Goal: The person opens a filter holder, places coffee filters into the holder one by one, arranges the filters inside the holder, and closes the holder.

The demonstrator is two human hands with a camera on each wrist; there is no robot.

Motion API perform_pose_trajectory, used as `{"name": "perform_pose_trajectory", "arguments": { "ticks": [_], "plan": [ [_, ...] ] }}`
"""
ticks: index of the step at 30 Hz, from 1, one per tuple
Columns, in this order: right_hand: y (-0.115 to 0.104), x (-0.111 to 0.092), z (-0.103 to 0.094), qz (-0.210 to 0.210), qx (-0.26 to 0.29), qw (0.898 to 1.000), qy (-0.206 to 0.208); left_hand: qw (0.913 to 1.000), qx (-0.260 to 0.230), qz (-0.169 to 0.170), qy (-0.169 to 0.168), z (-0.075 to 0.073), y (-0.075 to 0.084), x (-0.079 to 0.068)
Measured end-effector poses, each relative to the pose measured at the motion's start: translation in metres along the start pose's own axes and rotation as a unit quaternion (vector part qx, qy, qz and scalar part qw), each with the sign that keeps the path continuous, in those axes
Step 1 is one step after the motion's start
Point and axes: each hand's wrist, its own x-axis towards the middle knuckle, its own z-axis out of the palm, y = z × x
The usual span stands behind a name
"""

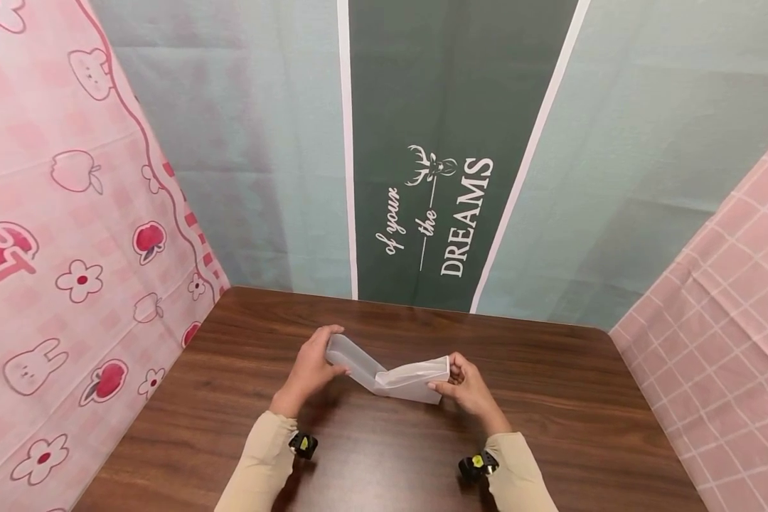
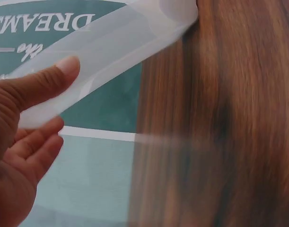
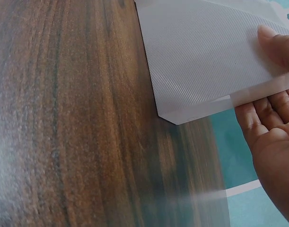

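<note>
A hinged translucent plastic case [image 1: 412,392] stands on the table with its lid [image 1: 357,364] swung out to the left, forming a wide V. White, thin folded material [image 1: 416,371] shows along the top of the case's right half. My left hand [image 1: 312,366] holds the lid's outer end, thumb on the near side and fingers behind. My right hand [image 1: 470,390] grips the right end of the case. In the right wrist view, the case wall [image 3: 201,56] has fine diagonal ribbing, with my right thumb [image 3: 276,45] on it and the fingers at the end face.
The dark wood-grain table [image 1: 371,455] ends at a grey-green cloth backdrop [image 1: 269,178] with a dark printed stripe [image 1: 448,85]. Pink patterned cloths hang at the left [image 1: 89,235] and right [image 1: 736,306] sides. Small black cameras sit at both wrists.
</note>
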Motion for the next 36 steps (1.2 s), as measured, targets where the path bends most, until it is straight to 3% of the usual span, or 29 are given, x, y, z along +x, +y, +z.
{"name": "perform_pose_trajectory", "arguments": {
  "ticks": [4, 7, 14, 22, 30, 36],
  "plan": [
    [0.0, 0.001, 0.001, -0.002, 0.005, 1.0, 0.0, 0.9956, -0.084, -0.043, 0.003, 0.001, -0.008, 0.0],
    [-0.001, 0.002, 0.001, -0.002, 0.004, 1.0, 0.003, 0.9926, -0.109, -0.055, -0.002, 0.0, -0.01, 0.002],
    [-0.001, 0.003, 0.0, -0.001, -0.009, 1.0, 0.001, 0.9914, -0.112, -0.067, -0.009, 0.0, -0.01, 0.003],
    [0.018, 0.006, -0.005, -0.002, -0.014, 1.0, 0.014, 0.9811, -0.176, -0.078, -0.021, 0.011, 0.001, 0.005],
    [0.033, 0.008, -0.004, -0.008, -0.025, 0.999, 0.025, 0.9798, -0.186, -0.07, -0.026, -0.004, 0.036, 0.005],
    [0.034, 0.008, -0.003, -0.016, -0.017, 0.999, 0.023, 0.9785, -0.195, -0.061, -0.029, 0.007, 0.022, 0.003]
  ]
}}
